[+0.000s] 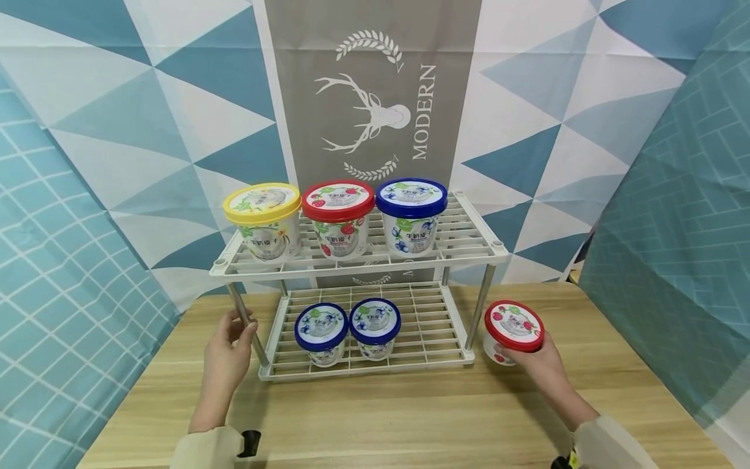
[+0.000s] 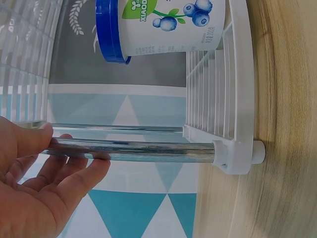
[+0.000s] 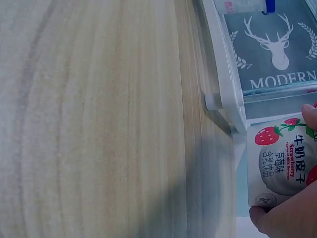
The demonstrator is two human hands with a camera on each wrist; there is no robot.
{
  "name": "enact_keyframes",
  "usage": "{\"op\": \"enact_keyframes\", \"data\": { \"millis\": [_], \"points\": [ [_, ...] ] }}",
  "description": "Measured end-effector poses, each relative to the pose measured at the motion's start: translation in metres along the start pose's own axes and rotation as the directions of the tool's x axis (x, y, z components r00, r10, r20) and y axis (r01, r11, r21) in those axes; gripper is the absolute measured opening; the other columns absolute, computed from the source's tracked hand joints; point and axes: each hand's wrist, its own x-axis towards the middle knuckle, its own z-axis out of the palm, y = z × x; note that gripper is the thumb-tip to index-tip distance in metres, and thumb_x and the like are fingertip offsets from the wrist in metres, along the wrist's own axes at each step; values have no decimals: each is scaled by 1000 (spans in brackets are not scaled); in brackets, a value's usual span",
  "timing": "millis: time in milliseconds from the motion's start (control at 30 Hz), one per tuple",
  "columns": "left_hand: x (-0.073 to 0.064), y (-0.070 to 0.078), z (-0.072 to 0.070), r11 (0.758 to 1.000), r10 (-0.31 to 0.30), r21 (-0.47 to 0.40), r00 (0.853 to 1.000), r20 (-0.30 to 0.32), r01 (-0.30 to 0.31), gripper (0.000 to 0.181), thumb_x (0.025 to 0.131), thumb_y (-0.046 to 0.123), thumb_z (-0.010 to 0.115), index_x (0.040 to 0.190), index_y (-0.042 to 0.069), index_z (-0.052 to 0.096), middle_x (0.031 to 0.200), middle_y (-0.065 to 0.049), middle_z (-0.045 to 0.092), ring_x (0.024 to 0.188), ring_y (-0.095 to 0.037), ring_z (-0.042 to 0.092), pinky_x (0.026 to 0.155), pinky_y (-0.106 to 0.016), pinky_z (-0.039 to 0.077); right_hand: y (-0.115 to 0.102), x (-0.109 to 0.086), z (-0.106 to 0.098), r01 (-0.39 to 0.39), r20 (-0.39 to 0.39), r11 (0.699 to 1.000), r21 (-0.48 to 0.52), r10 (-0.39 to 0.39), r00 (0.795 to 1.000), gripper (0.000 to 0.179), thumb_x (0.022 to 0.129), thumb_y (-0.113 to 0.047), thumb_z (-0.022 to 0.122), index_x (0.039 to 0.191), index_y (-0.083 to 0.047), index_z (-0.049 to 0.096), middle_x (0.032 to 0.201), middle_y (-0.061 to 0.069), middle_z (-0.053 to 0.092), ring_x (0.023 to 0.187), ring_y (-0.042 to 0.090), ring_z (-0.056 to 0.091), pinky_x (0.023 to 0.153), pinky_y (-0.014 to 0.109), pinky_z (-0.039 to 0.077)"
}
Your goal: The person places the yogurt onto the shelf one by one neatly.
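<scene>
At the left front of a two-tier white rack [image 1: 366, 374], my left hand [image 1: 227, 355] holds a metal post [image 2: 163, 151], the thumb on one side and the fingertips on the other. My right hand [image 1: 541, 365] grips a strawberry milk tub [image 1: 514, 326] with a red lid, just right of the rack. Its strawberry print faces the right wrist view. On the lower tier, two small blueberry tubs with blue lids stand side by side, a left one [image 1: 321, 329] and a right one [image 1: 375, 324].
Three larger tubs line the top tier: a yellow-lidded one [image 1: 266, 221], a red-lidded one [image 1: 338, 218] and a blue-lidded one [image 1: 411, 215]. The rack stands on a wooden table [image 1: 375, 423]. Behind hangs a patterned cloth [image 1: 375, 117] with a deer head.
</scene>
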Motion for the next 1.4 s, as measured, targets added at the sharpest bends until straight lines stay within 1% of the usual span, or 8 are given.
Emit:
{"op": "enact_keyframes", "data": {
  "millis": [133,233,433,600,667,767,833,1400],
  "points": [
    [0,0,1,1000,5,-2,1000,2,-5,29,98,18,49,125,7,49,115,-21,63,101,-29,58,86,-48,44,0,-6,-1,-15,-12,1000,-1,15,1000,109,76,-38,77,148,-2,6,149,25,24,135,42,26,106,56,30],
    [0,0,1,1000,11,-2,1000,-5,-11,29,97,17,49,124,6,50,113,-21,63,103,-31,58,86,-48,45,-1,-11,-1,-13,-21,1000,-14,13,1000,107,75,-37,77,148,1,7,148,26,25,134,41,28,107,56,30],
    [0,0,1,1000,9,6,1000,-16,-9,28,97,17,51,123,8,51,111,-19,65,92,-10,55,85,-47,45,-2,-18,0,15,-14,999,-33,-16,1000,104,74,-36,78,147,-1,13,146,24,30,132,40,31,105,56,33],
    [0,-1,1,1000,15,3,1000,-19,-15,27,97,17,51,123,8,51,111,-20,65,93,-13,57,85,-49,45,-2,-23,2,20,-10,999,-37,-20,1000,104,74,-35,79,147,-3,13,146,23,31,132,39,31,104,56,34],
    [0,-1,1,1000,19,0,1000,-25,-19,27,97,16,51,122,7,51,110,-20,65,90,-3,56,85,-49,45,-3,-24,2,11,-11,999,-39,-11,1000,105,74,-37,79,147,-2,12,146,23,30,132,40,31,104,56,33],
    [1,-2,2,1000,22,-10,999,-31,-22,27,96,16,52,121,8,52,109,-19,65,80,17,45,85,-48,45,-3,-26,3,9,-17,1000,-29,-10,1000,106,73,-36,80,147,-1,12,145,24,30,132,39,31,105,56,33],
    [0,-2,2,1000,23,-16,999,-29,-24,27,96,16,52,122,9,52,110,-19,65,76,23,38,85,-48,45,-4,-28,4,6,-22,1000,-20,-7,1000,106,73,-35,80,146,-1,13,145,24,30,132,38,31,106,55,32],
    [0,0,1,1000,17,-9,1000,-23,-17,28,96,17,52,123,8,51,111,-19,65,76,21,39,86,-50,43,-8,-39,8,27,-1,1000,-14,-27,1000,104,72,-33,81,147,-4,15,145,21,32,131,37,33,104,56,34]
  ]
}}
